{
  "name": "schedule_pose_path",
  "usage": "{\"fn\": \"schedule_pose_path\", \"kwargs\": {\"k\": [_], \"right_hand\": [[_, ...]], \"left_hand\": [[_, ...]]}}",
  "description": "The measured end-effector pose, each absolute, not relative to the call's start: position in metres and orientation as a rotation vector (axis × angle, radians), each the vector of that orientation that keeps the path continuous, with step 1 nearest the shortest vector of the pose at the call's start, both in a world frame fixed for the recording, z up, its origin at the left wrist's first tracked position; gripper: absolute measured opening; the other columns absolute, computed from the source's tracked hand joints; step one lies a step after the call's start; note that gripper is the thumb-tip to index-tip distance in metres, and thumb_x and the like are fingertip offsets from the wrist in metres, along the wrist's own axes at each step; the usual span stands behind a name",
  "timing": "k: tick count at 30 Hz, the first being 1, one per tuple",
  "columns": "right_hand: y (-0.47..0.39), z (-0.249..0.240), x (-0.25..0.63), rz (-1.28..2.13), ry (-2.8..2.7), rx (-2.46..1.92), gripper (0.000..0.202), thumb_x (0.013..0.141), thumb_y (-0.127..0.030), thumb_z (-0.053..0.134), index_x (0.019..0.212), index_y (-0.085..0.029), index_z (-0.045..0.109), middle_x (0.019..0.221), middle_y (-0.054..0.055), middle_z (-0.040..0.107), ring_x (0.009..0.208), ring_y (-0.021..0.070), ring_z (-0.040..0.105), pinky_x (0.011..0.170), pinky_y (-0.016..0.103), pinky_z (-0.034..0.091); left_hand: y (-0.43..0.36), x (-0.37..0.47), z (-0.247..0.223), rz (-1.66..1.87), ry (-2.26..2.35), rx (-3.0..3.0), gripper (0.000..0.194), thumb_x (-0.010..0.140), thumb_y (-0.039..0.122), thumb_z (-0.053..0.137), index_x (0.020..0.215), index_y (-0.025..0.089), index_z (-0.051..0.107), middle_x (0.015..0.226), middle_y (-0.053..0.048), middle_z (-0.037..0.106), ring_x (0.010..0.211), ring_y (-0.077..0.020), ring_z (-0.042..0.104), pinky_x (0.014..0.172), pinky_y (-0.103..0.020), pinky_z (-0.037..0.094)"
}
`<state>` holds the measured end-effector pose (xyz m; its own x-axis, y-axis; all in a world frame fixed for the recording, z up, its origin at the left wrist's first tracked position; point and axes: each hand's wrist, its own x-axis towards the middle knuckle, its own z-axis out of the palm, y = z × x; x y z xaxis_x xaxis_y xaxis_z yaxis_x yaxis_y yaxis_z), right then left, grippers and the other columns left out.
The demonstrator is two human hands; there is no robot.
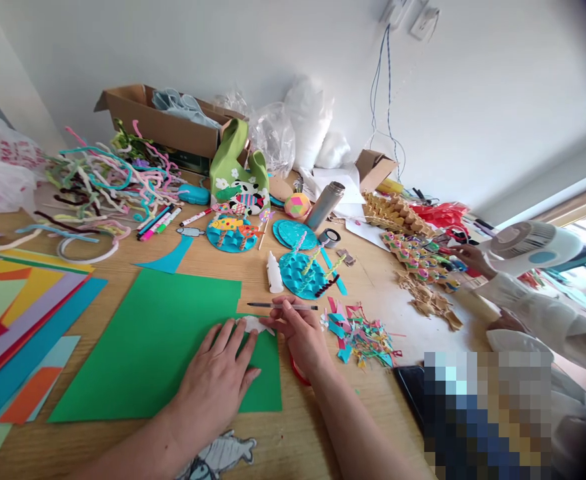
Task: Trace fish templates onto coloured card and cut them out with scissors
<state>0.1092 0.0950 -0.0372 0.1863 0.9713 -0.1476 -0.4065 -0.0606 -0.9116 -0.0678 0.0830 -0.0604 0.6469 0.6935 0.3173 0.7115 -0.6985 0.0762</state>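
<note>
My left hand [223, 370] lies flat on the sheet of green paper [157, 340], its fingers stretched out. Its fingertips press on a small white paper cutout [253, 325] near the sheet's right side; the cutout's full shape is partly covered. My right hand [303, 340] grips a pen [263, 305], which lies almost level across its fingers with the tip pointing left. Its lower fingers reach to the cutout's right end. Something red and curved, like a scissors handle [297, 373], shows partly under my right hand. Below my wrists lie grey paper fish cutouts [225, 457].
Coloured paper [73, 313] is stacked at left, with pipe cleaners [113, 180] behind. Blue discs [303, 275], a glue bottle [274, 272] and a metal flask [327, 205] stand ahead. Paper scraps [365, 340] and a phone [410, 390] lie right. Another person's hand [475, 259] works by egg-carton pieces [413, 257].
</note>
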Motion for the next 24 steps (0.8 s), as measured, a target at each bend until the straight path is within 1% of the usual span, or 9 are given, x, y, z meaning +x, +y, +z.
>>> {"fn": "schedule_pose_path", "kwargs": {"k": [4,6,8,11,13,16,19,22,24], "right_hand": [[0.095,-0.038,0.11,1.3,-0.711,-1.08,0.03,0.077,-0.045,0.073,0.088,-0.018,0.069,0.075,0.002,0.06,0.074,0.0147,0.057,0.078,0.035,0.054],[0.095,-0.037,0.11,1.3,-0.715,-1.082,0.03,0.077,-0.045,0.073,0.088,-0.018,0.069,0.075,0.002,0.06,0.074,0.0148,0.058,0.078,0.035,0.054],[0.095,-0.037,0.11,1.302,-0.71,-1.087,0.029,0.077,-0.045,0.073,0.088,-0.018,0.07,0.076,0.002,0.06,0.074,0.0149,0.058,0.079,0.035,0.053],[0.095,-0.036,0.109,1.301,-0.709,-1.089,0.029,0.077,-0.045,0.073,0.088,-0.018,0.069,0.076,0.002,0.06,0.075,0.0155,0.058,0.078,0.035,0.053],[0.095,-0.036,0.108,1.301,-0.707,-1.085,0.029,0.077,-0.044,0.073,0.088,-0.018,0.069,0.075,0.001,0.059,0.074,0.0154,0.058,0.076,0.034,0.053],[0.096,-0.033,0.108,1.266,-0.735,-1.093,0.025,0.075,-0.041,0.076,0.085,-0.019,0.067,0.069,-0.002,0.056,0.066,0.0127,0.055,0.074,0.032,0.052],[0.099,-0.025,0.106,1.219,-0.799,-1.153,0.021,0.073,-0.035,0.076,0.08,-0.02,0.064,0.064,-0.005,0.053,0.058,0.0106,0.052,0.066,0.027,0.05],[0.107,-0.012,0.101,1.189,-0.924,-1.235,0.019,0.072,-0.033,0.074,0.079,-0.019,0.063,0.063,-0.005,0.053,0.052,0.0102,0.052,0.054,0.023,0.045],[0.114,-0.007,0.095,1.165,-1.053,-1.271,0.019,0.075,-0.034,0.071,0.077,-0.019,0.061,0.06,-0.004,0.054,0.049,0.0102,0.051,0.048,0.023,0.043]], "left_hand": [[0.082,-0.067,-0.062,-0.56,-1.191,-2.775,0.044,0.095,0.044,0.042,0.128,0.02,0.059,0.136,-0.01,0.057,0.128,-0.03,0.044,0.106,-0.048,0.031],[0.082,-0.067,-0.062,-0.579,-1.169,-2.784,0.045,0.096,0.044,0.04,0.128,0.019,0.059,0.137,-0.008,0.056,0.129,-0.0288,0.042,0.108,-0.048,0.028],[0.083,-0.067,-0.062,-0.585,-1.131,-2.812,0.046,0.097,0.044,0.038,0.129,0.017,0.058,0.135,-0.008,0.058,0.129,-0.0273,0.044,0.109,-0.048,0.026],[0.084,-0.066,-0.062,-0.571,-1.093,-2.855,0.048,0.097,0.044,0.037,0.129,0.014,0.058,0.131,-0.011,0.061,0.125,-0.0258,0.048,0.11,-0.047,0.027],[0.084,-0.065,-0.062,-0.554,-1.102,-2.872,0.049,0.097,0.043,0.037,0.129,0.013,0.057,0.132,-0.013,0.06,0.124,-0.0257,0.05,0.11,-0.047,0.028],[0.083,-0.063,-0.063,-0.557,-1.138,-2.874,0.05,0.096,0.044,0.038,0.129,0.013,0.057,0.133,-0.014,0.059,0.125,-0.0257,0.05,0.11,-0.045,0.029],[0.082,-0.062,-0.065,-0.59,-1.162,-2.861,0.051,0.095,0.046,0.039,0.128,0.012,0.058,0.133,-0.014,0.059,0.125,-0.0251,0.05,0.11,-0.043,0.029],[0.082,-0.062,-0.066,-0.551,-1.132,-2.88,0.049,0.095,0.042,0.041,0.13,0.01,0.056,0.134,-0.015,0.058,0.126,-0.0252,0.049,0.11,-0.043,0.029],[0.083,-0.062,-0.067,-0.515,-1.115,-2.896,0.049,0.095,0.039,0.042,0.131,0.009,0.055,0.135,-0.016,0.057,0.127,-0.0261,0.049,0.109,-0.044,0.03]]}}
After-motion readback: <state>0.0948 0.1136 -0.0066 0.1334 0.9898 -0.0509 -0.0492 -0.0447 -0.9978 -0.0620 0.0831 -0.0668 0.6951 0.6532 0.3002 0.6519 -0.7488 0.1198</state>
